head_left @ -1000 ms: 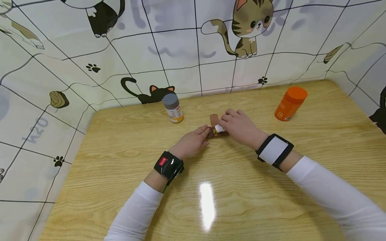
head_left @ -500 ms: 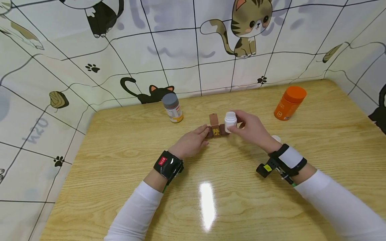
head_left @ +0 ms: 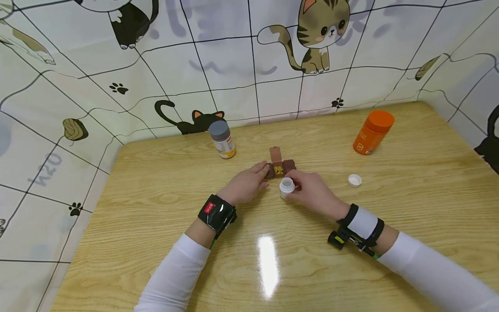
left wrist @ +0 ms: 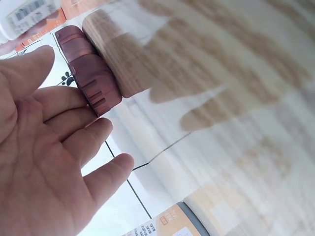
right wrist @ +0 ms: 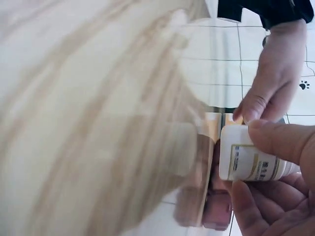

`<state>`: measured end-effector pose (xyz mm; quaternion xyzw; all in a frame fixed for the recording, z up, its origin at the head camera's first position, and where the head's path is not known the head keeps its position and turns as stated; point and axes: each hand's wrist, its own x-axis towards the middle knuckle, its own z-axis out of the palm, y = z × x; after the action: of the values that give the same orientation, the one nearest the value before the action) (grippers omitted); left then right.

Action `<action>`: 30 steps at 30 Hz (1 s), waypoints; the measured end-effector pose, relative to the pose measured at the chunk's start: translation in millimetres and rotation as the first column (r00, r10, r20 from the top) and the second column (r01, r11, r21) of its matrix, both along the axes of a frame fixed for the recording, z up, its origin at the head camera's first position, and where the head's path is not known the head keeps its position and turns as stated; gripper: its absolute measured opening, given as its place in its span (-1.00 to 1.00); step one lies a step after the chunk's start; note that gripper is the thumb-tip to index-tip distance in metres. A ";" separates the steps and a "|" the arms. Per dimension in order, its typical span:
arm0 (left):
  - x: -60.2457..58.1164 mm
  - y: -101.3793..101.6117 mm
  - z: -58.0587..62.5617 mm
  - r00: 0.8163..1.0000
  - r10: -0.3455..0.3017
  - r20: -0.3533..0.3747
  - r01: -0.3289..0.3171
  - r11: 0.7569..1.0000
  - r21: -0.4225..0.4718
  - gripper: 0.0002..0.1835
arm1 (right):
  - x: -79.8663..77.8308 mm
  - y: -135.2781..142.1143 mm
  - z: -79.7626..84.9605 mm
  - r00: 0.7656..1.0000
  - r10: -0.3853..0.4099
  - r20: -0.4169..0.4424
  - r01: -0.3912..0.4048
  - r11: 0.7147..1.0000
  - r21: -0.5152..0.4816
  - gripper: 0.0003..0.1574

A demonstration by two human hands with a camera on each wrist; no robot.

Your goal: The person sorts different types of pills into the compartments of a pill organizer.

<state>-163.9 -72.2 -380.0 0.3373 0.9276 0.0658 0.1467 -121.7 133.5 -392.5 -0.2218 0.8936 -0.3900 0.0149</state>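
Note:
Pinched between the thumb and fingers of my right hand (head_left: 313,195) is a small white pill bottle (head_left: 286,189). The bottle stands upright without a cap, close in front of a brown pill box (head_left: 289,165). Its printed label shows in the right wrist view, where the thumb (right wrist: 278,140) lies across the bottle. The pill box's middle lid (head_left: 275,154) is raised, and yellow pills (head_left: 278,170) fill that compartment; the lids on both sides are down. My left hand (head_left: 246,186) rests its extended fingers on the box's left end, steadying contact also visible in the left wrist view.
A white cap (head_left: 354,180) lies on the wooden table (head_left: 163,208) to the right. Behind the left hand stands a grey-lidded bottle (head_left: 223,141). An orange bottle (head_left: 373,133) is at the back right. A cat-patterned sheet (head_left: 234,60) hangs behind the table.
My right hand has turned the white bottle upright from its tilt over the pill box and brought it down nearer in front. The left hand has kept its place.

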 end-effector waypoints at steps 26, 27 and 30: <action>12.1 -9.1 6.6 0.990 0.125 0.062 -0.138 0.941 0.310 -0.34 | 9.0 -9.4 -8.8 1.000 -0.025 0.019 0.023 0.998 0.060 -0.56; 17.3 -6.9 9.9 0.983 0.141 0.116 -0.175 0.911 0.374 -0.35 | 9.2 -9.0 -8.6 0.999 -0.026 0.022 0.025 0.998 0.059 -0.56; 33.3 3.1 15.6 0.940 0.161 0.299 -0.299 0.809 0.505 -0.42 | 9.4 -7.6 -8.2 0.999 -0.033 0.020 0.032 0.998 0.055 -0.56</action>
<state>-130.7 -69.0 -364.3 0.2386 0.8795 0.3842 0.1479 -112.3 125.9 -400.7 -0.2028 0.9072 -0.3677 0.0238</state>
